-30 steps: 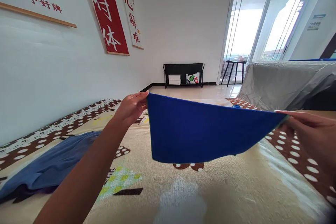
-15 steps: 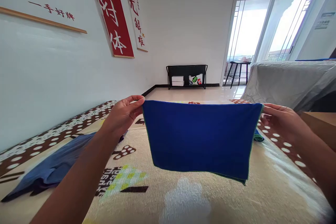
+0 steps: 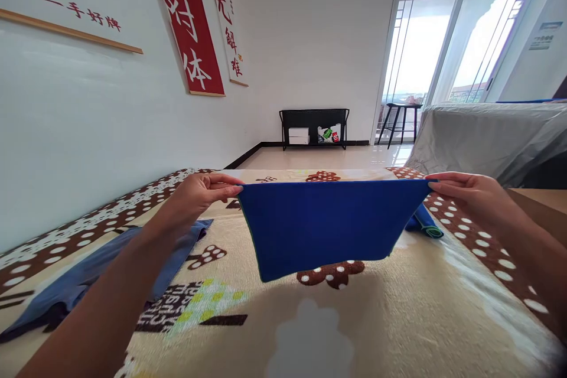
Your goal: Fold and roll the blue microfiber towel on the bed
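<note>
head view: the left hand (image 3: 195, 194) and the right hand (image 3: 469, 198) each pinch one upper corner of a blue cloth (image 3: 323, 224) between thumb and fingers. the cloth is stretched flat between the two hands and hangs in the air above a patterned blanket (image 3: 354, 319), its lower edge clear of the blanket surface. the lower left corner of the cloth hangs lower than the lower right. on the blanket, directly below the cloth's lower edge, lies a brown spotted motif (image 3: 331, 272). left of the cloth, beside and partly under the left forearm, a grey-blue garment (image 3: 88, 274) lies spread on the blanket. right of the cloth, just behind its right edge and under the right hand, a small folded blue cloth with a green edge (image 3: 424, 225) rests on the blanket. beyond the cloth, against the far wall, stands a black rack (image 3: 313, 126) holding white boxes. up and left of the cloth, a red banner (image 3: 188, 23) with white characters hangs on the wall. right of the cloth, a grey cover (image 3: 487, 136) drapes over furniture, and a black stool (image 3: 401, 121) stands near the glass door.
</note>
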Motion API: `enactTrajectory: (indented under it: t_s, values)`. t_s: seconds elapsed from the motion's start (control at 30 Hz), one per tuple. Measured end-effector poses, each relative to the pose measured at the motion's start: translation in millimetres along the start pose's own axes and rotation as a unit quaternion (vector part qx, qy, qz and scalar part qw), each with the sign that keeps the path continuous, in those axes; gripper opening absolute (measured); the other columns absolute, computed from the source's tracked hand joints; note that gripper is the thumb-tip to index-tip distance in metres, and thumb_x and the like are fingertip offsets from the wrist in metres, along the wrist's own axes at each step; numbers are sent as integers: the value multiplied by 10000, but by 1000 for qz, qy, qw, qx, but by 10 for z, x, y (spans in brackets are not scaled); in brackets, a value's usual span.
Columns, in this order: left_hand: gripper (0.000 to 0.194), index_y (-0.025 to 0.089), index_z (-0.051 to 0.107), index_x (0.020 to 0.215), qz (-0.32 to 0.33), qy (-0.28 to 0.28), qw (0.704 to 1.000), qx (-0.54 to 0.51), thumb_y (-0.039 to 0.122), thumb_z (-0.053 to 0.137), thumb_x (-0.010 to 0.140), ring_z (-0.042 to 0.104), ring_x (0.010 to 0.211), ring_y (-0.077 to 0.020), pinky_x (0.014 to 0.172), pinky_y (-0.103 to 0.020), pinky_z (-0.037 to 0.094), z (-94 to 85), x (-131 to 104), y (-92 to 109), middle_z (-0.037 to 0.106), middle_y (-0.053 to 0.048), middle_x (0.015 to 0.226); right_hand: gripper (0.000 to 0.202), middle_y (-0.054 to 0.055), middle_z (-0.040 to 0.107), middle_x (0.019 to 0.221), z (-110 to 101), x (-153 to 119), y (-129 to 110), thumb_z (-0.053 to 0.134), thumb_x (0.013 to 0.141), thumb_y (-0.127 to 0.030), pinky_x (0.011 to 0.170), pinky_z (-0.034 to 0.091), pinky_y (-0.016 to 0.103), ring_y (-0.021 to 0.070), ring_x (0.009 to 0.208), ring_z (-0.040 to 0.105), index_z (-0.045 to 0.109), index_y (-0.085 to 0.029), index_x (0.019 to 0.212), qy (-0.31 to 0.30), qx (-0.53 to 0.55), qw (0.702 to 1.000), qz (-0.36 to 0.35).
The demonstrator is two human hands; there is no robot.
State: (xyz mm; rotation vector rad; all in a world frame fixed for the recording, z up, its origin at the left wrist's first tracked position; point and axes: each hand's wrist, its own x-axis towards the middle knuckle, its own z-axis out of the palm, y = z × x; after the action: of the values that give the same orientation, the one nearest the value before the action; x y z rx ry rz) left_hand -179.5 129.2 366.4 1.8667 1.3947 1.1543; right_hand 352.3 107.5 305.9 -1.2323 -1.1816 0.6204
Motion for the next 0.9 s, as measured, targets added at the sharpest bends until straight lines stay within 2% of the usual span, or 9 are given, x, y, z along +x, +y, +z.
enactTrajectory:
  t_s: [0.1,0.2,0.27,0.37,0.53,0.67,0.73,0.8,0.9]
  values:
    - [438,144,740,993,2,1,999,42,461,804,698,663,831,-186,715,-268,454,-89,-40,29,771,-37,868,578,161,738,930,-94,-15,-75,803,711,-436,790,510,393,197,813,695,694,-77,1151,-14,-53,998,33]
    - [438,149,741,946,-8,-3,997,79,459,822,648,692,801,-193,787,-314,493,-163,-56,43,777,-29,824,556,123,745,851,-177,27,-78,755,732,-491,823,474,387,179,792,692,711,-94,1118,-5,-162,987,3]
    - [417,164,743,902,-13,-7,996,87,465,816,621,711,786,-209,804,-339,517,-139,-25,-6,776,-29,790,508,76,733,744,-178,96,5,706,765,-508,763,444,335,142,707,671,718,-111,1081,-17,-267,963,-18]
    - [347,181,751,816,-12,39,992,116,466,777,619,718,726,-227,749,-336,538,73,118,-200,757,-31,695,430,37,692,636,-46,240,200,654,817,-488,674,359,287,91,566,576,718,-95,979,-45,-375,925,-47]
    - [249,166,744,742,25,175,973,151,406,703,696,704,727,-240,717,-322,512,540,552,-490,746,-73,698,294,19,658,630,271,501,313,636,871,-383,703,286,286,107,654,528,698,-100,925,-26,-414,903,-113]
    - [263,185,747,865,87,235,957,146,407,641,774,673,800,-210,787,-312,491,507,743,-383,745,-57,863,292,38,679,704,218,627,219,606,909,-397,695,294,275,117,662,528,680,-126,989,37,-402,904,-140]
    - [264,210,740,898,116,244,951,148,428,643,786,646,867,-196,829,-299,472,421,683,-350,717,-39,956,395,51,687,744,100,593,254,566,921,-497,676,315,270,120,651,538,663,-134,1045,52,-384,911,-145]
    - [252,222,724,895,144,221,952,157,441,647,797,619,887,-188,836,-294,459,390,504,-438,681,-24,957,527,46,676,731,-25,454,401,530,897,-623,632,337,265,127,621,535,651,-147,1088,39,-365,919,-142]
    - [221,227,694,883,177,119,960,179,433,625,839,593,886,-190,838,-308,450,531,13,-832,644,-17,908,663,17,621,633,-164,11,831,524,792,-780,545,357,267,138,545,498,684,-179,1021,-29,-349,929,-120]
